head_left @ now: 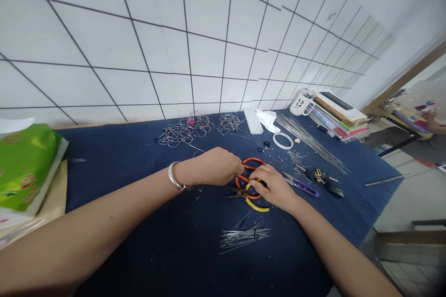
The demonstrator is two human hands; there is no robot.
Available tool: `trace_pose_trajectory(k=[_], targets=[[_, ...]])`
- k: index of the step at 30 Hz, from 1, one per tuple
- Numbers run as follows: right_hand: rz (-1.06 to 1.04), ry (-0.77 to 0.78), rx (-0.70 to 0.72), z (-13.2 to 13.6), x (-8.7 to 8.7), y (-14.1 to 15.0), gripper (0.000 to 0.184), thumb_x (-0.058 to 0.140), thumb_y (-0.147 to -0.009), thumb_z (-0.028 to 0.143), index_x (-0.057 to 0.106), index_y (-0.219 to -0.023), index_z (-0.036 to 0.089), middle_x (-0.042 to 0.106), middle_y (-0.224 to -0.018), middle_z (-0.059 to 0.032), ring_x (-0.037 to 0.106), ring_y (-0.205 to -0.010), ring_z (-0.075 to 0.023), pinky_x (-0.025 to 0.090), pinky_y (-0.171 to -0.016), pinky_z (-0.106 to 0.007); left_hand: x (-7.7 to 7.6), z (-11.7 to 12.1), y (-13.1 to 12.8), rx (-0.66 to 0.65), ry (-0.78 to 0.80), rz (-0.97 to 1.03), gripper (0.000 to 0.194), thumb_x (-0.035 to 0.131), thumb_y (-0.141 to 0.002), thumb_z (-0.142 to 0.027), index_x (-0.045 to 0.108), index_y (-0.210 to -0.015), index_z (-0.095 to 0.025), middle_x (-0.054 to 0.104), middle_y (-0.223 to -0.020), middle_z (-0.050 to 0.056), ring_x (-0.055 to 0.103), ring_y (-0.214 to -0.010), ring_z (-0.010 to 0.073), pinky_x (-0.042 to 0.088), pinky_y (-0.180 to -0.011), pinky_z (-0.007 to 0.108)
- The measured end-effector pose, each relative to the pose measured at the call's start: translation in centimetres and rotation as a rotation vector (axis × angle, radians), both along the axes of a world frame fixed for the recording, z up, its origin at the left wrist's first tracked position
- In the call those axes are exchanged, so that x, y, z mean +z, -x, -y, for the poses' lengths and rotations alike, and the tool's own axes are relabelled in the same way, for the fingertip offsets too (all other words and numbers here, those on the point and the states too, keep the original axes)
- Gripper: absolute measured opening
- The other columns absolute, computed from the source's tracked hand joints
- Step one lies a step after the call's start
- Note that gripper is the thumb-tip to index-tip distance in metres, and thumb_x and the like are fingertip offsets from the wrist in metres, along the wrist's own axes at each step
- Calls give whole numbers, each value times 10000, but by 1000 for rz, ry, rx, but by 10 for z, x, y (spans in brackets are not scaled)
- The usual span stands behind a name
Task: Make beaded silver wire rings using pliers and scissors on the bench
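Observation:
My left hand [221, 167], with a silver bangle at its wrist, is closed above the dark blue cloth. Whatever its fingertips pinch is too small to make out. Close to its right side lie orange-handled tools [253, 160], partly hidden by both hands. My right hand [275, 188] has its curled fingers on one yellow handle of a pair of pliers [258, 206], whose jaws point left. Nearer to me lies a tied bundle of thin metal wires [244, 237]. Purple-handled thread snips [303, 186] rest just right of my right hand.
Tangled wire loops [181, 132] lie along the tiled wall. Farther right are a tape roll [283, 140], long metal rods [310, 141], keys [322, 176], a white mug [302, 102] and stacked books [336, 118]. A green packet [29, 167] sits at left. Another person's hand [435, 123] shows far right.

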State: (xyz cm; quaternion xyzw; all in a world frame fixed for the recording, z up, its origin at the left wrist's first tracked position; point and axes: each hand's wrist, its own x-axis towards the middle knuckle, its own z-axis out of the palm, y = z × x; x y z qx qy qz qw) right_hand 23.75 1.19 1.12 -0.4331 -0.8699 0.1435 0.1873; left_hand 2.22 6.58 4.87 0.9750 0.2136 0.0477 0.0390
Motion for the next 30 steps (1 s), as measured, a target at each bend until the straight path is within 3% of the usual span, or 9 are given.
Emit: trace_pose_trajectory(k=[30], targets=[[9, -8, 3, 0, -1, -1, 97, 467, -831, 216, 556, -869, 208, 575, -816, -30, 504, -818, -160, 368, -793, -326, -1, 0, 0, 12, 12, -9, 202, 412, -796, -209, 580, -690, -172, 559, -612, 10, 478, -519, 102, 305, -495, 235]])
